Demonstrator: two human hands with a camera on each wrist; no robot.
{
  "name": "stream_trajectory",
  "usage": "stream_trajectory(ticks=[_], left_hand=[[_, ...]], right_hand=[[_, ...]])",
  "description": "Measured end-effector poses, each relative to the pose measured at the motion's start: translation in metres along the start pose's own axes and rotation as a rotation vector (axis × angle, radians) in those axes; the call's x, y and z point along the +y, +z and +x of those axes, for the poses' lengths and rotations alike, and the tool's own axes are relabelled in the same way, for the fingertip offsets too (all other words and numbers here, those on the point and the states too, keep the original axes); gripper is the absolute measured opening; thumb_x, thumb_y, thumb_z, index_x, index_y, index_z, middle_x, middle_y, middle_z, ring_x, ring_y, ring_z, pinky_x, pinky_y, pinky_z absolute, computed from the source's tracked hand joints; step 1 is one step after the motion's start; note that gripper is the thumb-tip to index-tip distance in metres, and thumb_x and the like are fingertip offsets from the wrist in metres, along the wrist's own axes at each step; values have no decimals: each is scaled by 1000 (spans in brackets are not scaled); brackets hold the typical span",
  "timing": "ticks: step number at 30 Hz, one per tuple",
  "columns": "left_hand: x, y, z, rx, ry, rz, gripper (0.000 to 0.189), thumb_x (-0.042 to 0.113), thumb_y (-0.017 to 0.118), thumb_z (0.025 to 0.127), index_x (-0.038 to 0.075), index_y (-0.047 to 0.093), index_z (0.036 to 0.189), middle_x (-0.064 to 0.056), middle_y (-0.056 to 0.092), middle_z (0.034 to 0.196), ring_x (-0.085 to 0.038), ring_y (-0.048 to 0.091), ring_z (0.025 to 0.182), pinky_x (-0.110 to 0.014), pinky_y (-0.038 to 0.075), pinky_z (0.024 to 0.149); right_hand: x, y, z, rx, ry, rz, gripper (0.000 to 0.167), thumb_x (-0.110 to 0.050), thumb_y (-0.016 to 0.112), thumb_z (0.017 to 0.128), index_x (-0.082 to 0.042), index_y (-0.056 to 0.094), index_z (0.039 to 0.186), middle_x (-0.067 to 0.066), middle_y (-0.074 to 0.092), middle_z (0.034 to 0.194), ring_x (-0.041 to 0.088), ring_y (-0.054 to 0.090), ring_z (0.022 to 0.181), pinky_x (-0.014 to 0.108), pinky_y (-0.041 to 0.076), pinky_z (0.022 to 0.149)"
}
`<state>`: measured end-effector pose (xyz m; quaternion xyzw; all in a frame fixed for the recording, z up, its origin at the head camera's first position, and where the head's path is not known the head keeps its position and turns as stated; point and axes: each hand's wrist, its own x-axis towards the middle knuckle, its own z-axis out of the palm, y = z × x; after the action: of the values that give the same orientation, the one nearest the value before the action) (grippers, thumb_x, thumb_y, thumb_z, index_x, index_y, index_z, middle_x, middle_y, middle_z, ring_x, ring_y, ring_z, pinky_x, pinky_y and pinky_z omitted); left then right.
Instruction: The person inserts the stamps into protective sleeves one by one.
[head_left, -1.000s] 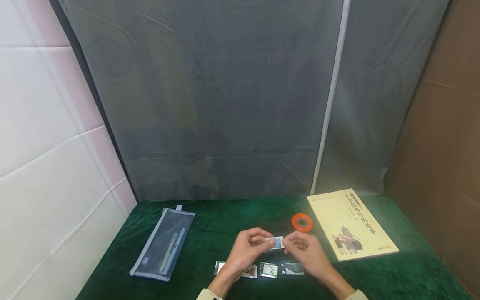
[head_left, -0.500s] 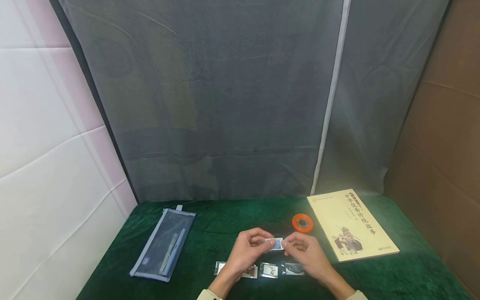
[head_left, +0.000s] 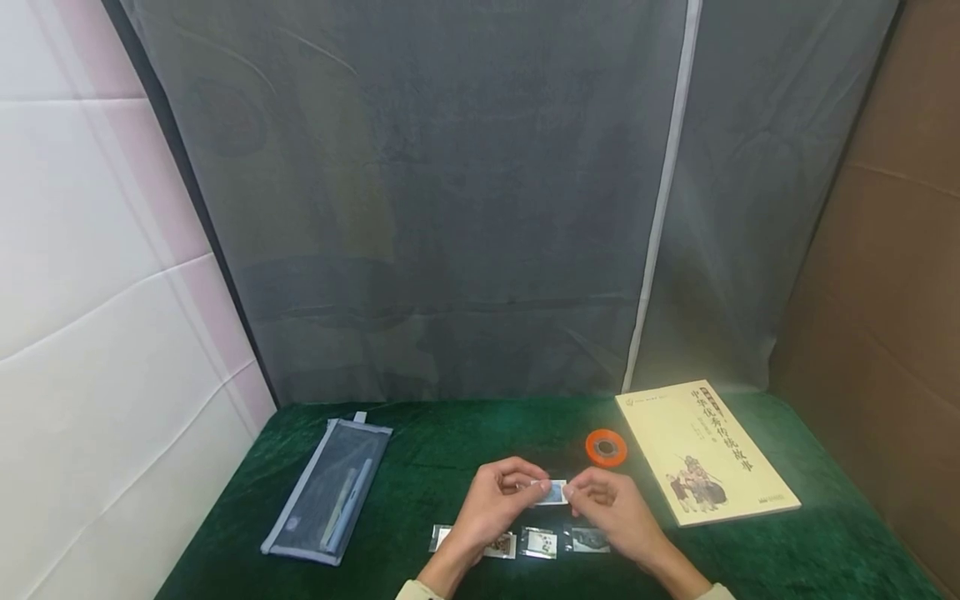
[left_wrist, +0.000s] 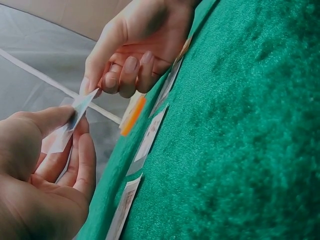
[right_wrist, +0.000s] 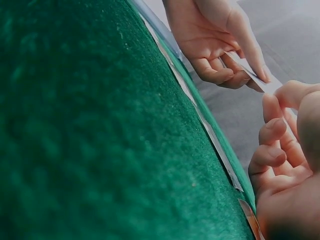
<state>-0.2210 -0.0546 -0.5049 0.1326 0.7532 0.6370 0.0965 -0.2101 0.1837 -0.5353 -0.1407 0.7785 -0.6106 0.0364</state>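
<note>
Above the green cloth, both hands hold a small white-bordered postage stamp with a blue picture. My left hand pinches its left part between thumb and fingers, the thumb lying over the picture. At the opposite end, the thumb and forefinger of my right hand pinch the edge, as the right wrist view also shows with the stamp seen nearly edge-on. Nearer the body lie a stamp with a panda-like picture and a dark-pictured stamp, both in clear sleeves. My left wrist partly covers more sleeved stamps.
An orange ring-shaped roll lies beyond the right hand. Farther right is a cream-coloured book. On the left sits a grey mesh zip pouch with pens inside. A grey curtain hangs behind the green-covered table.
Both hands keep their pinch on the stamp, with barely any movement. The stamp tilts slightly, and the whole head view shifts a little.
</note>
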Motion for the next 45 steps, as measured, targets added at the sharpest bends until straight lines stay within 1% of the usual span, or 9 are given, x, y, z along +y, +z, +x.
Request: stream_trajectory(ticks=[5, 12, 17, 24, 29, 32, 36, 41, 45], left_hand=[[0, 0, -3, 12, -8, 12, 19, 33, 83, 97, 16, 80, 107, -7, 84, 95, -20, 76, 88, -33, 59, 80], [0, -1, -6, -13, -2, 7, 18, 31, 82, 97, 16, 80, 107, -12, 84, 100, -23, 77, 92, -32, 59, 79], [3, 0, -6, -30, 19, 9, 17, 31, 82, 98, 17, 81, 107, -5, 85, 100, -18, 79, 96, -31, 60, 82], [8, -3, -4, -48, 25, 69, 14, 35, 81, 99, 23, 81, 106, 2, 83, 102, -13, 78, 97, -33, 60, 85], [7, -24, -18, -57, 15, 126, 11, 31, 78, 102, 23, 81, 108, 2, 82, 106, -15, 77, 96, -31, 60, 82], [5, -43, -33, -46, -10, 151, 13, 30, 76, 103, 22, 81, 112, 0, 81, 111, -15, 76, 96, -27, 60, 80], [4, -69, -55, -17, -49, 172, 23, 29, 75, 104, 15, 78, 122, -5, 80, 114, -16, 75, 97, -25, 59, 78], [0, -101, -81, 43, -55, 187, 37, 20, 75, 104, 5, 67, 136, -8, 81, 113, -20, 77, 101, -23, 60, 82], [-6, -122, -96, 128, -31, 316, 34, 11, 76, 102, 7, 67, 135, -3, 83, 109, -13, 78, 98, -22, 60, 79]], right_hand=[[0, 3, -1, 19, 15, 6, 17, -25, 73, 105, -8, 75, 106, 19, 76, 91, 20, 75, 80, 29, 57, 74], [1, 8, 1, 86, -18, 12, 16, -25, 78, 102, -15, 76, 114, 5, 81, 102, 20, 77, 85, 30, 60, 77], [-4, 11, 4, 87, -62, -21, 12, -24, 81, 100, -22, 76, 111, 1, 81, 99, 21, 71, 69, 30, 58, 68], [-10, 16, 2, 116, -129, -66, 9, -21, 82, 99, -21, 76, 105, 0, 79, 92, 5, 59, 58, 27, 52, 56], [-18, 33, 4, 68, -150, -125, 7, -24, 82, 99, -25, 76, 103, -3, 79, 90, 1, 55, 54, 24, 47, 50], [-28, 50, 7, 13, -143, -152, 6, -26, 81, 99, -27, 76, 102, -5, 80, 91, 0, 53, 52, 23, 45, 47], [-40, 78, 11, -55, -149, -176, 4, -26, 80, 99, -27, 76, 100, -6, 80, 93, -2, 51, 50, 22, 43, 45], [-47, 114, 21, -137, -151, -134, 3, -27, 79, 99, -24, 77, 100, -10, 79, 90, -3, 45, 46, 20, 37, 42], [-50, 139, 32, -165, -151, -150, 3, -26, 81, 98, -24, 78, 97, -15, 77, 86, -2, 40, 47, 19, 33, 44]])
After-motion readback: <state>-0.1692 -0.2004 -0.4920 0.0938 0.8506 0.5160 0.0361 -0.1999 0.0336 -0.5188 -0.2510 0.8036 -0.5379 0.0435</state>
